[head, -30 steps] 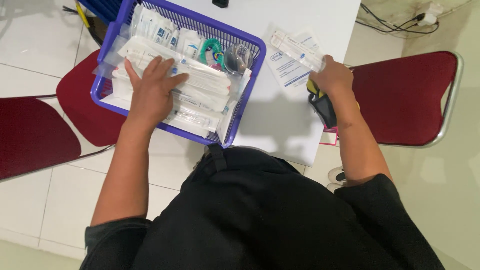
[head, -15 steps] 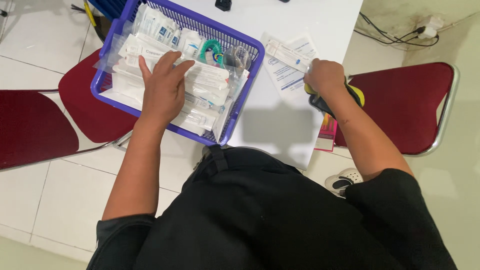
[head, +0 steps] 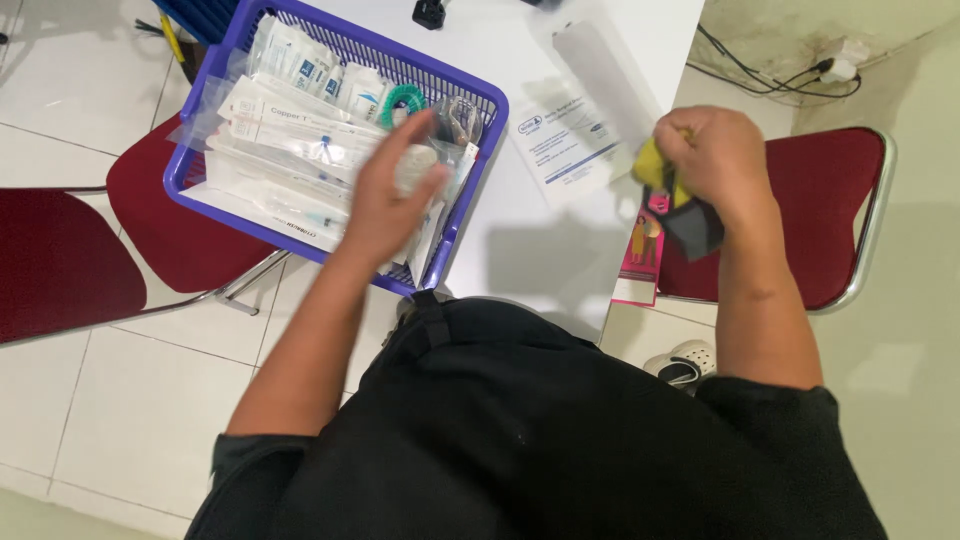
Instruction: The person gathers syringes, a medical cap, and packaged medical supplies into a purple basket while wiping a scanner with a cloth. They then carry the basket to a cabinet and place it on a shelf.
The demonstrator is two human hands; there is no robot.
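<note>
The left hand (head: pixel 385 205) lies open over the sealed packets (head: pixel 290 150) in the purple basket (head: pixel 470 215), pressing them flat. The right hand (head: pixel 715 165) is clenched around a yellow-and-black tool (head: pixel 680 205) above the desk (head: pixel 520 250) edge.

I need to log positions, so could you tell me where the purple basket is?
In the head view, the purple basket sits at the white table's left edge, under the left hand.

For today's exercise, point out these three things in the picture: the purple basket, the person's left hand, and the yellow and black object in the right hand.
purple basket (head: pixel 478 98): head view, on its far right rim.
left hand (head: pixel 385 200): head view, back of the hand, over the packets.
yellow and black object (head: pixel 692 228): head view, on its dark lower part below the right hand.
</note>
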